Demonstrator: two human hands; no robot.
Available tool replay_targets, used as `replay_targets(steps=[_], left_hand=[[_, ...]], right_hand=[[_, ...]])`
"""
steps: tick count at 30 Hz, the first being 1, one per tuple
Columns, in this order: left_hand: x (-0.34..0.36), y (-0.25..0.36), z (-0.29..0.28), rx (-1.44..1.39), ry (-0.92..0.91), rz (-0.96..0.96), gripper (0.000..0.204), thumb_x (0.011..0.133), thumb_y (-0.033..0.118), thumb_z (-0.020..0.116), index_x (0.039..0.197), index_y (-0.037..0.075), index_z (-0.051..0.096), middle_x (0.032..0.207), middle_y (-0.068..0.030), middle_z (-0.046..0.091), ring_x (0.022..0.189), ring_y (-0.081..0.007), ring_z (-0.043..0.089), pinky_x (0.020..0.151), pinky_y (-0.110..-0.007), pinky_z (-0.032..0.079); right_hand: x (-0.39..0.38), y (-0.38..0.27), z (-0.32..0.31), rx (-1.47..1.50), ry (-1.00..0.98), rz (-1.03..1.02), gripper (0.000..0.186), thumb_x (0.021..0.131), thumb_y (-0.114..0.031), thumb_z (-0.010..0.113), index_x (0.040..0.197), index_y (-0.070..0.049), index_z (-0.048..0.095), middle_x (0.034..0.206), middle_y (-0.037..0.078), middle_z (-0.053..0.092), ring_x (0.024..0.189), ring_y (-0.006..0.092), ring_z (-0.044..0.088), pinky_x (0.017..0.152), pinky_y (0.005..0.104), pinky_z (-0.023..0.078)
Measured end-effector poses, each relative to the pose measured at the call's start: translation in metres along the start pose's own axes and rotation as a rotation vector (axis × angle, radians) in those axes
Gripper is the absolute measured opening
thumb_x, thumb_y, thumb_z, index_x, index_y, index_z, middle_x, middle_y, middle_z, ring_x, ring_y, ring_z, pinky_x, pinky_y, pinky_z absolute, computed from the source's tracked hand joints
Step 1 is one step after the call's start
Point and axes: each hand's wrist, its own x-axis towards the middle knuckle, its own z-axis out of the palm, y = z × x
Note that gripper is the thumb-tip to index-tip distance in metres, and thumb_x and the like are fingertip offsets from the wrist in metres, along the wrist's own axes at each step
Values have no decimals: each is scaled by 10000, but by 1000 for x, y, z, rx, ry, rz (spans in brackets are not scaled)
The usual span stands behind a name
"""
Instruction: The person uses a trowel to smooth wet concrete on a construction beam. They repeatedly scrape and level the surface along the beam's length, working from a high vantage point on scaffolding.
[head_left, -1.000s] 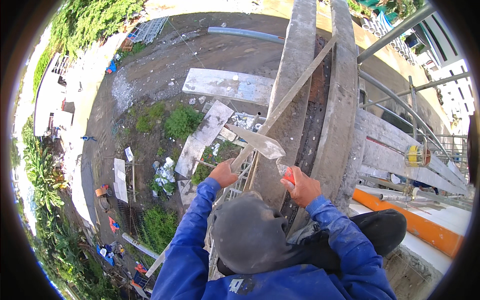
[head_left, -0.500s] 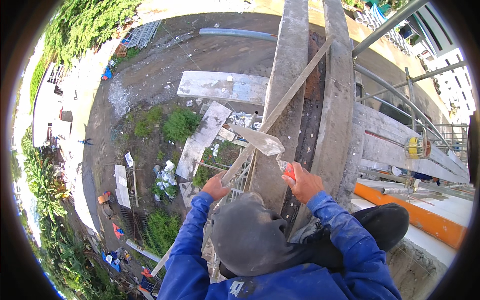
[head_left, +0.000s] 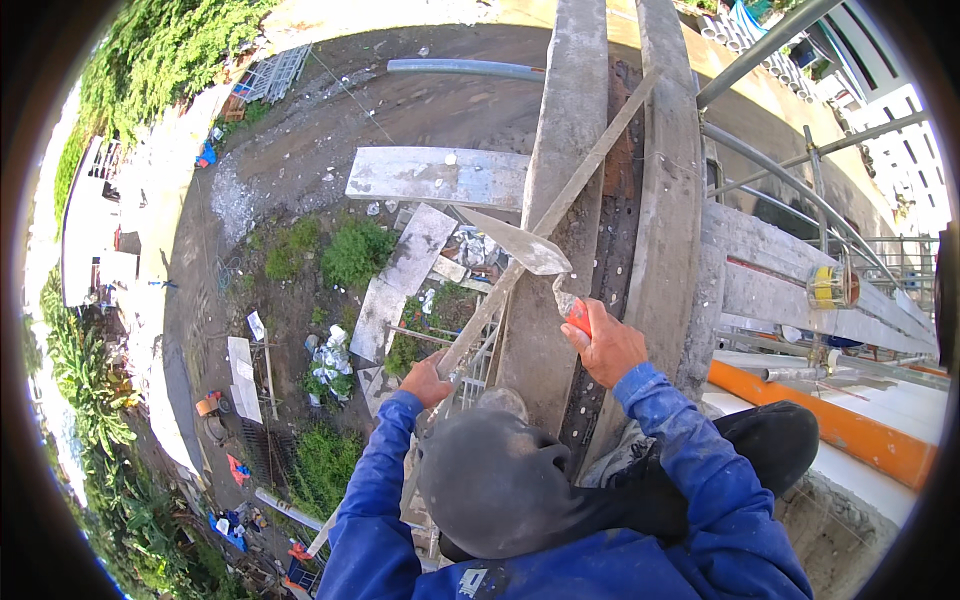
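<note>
My right hand (head_left: 610, 345) is closed round the red handle of a pointed trowel (head_left: 528, 250), its grey blade pointing to the far left. The blade crosses over a long, straight, mortar-stained strip (head_left: 575, 185); whether they touch I cannot tell. My left hand (head_left: 427, 380) grips the near part of that strip. It runs slanting away to the right, over a concrete ledge (head_left: 570, 110) and the dark groove (head_left: 617, 235) beside it, its far end by a second concrete ledge (head_left: 668, 200).
The ground lies far below on the left, with pale slabs (head_left: 440, 178), bushes (head_left: 358, 252) and rubble. Scaffold pipes (head_left: 790, 180) stand at the right, near concrete beams (head_left: 770, 290) and an orange beam (head_left: 830, 425). My bent knee (head_left: 780, 440) is by the right ledge.
My right hand and the trowel have moved a little away from me, so the blade now crosses the strip farther up. My left hand keeps its grip. The view has shifted slightly.
</note>
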Motion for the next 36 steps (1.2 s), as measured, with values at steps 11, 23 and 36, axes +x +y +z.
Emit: replay_targets(steps=[11, 23, 36], left_hand=[[4, -2, 2, 11, -2, 38, 763, 682, 203, 685, 1402, 20, 507, 1084, -285, 678, 1014, -367, 675, 914, -401, 508], [5, -6, 0, -13, -35, -1, 780, 682, 208, 711, 1405, 3, 500, 1084, -262, 686, 987, -339, 683, 896, -392, 517], [9, -13, 3, -12, -7, 39, 733, 671, 210, 713, 1358, 18, 544, 1012, -250, 700, 924, -334, 691, 846, -411, 524]], right_hand=[[14, 20, -3, -99, -172, 145, 483, 991, -522, 492, 1118, -56, 480, 881, 213, 713, 798, 413, 695, 689, 528, 533], [6, 4, -13, 1, -178, 123, 533, 992, -559, 460, 1124, -44, 499, 867, 250, 702, 804, 436, 687, 712, 536, 529], [16, 12, 1, -38, -194, 263, 542, 986, -568, 464, 1156, -55, 498, 896, 235, 710, 819, 405, 695, 709, 533, 524]])
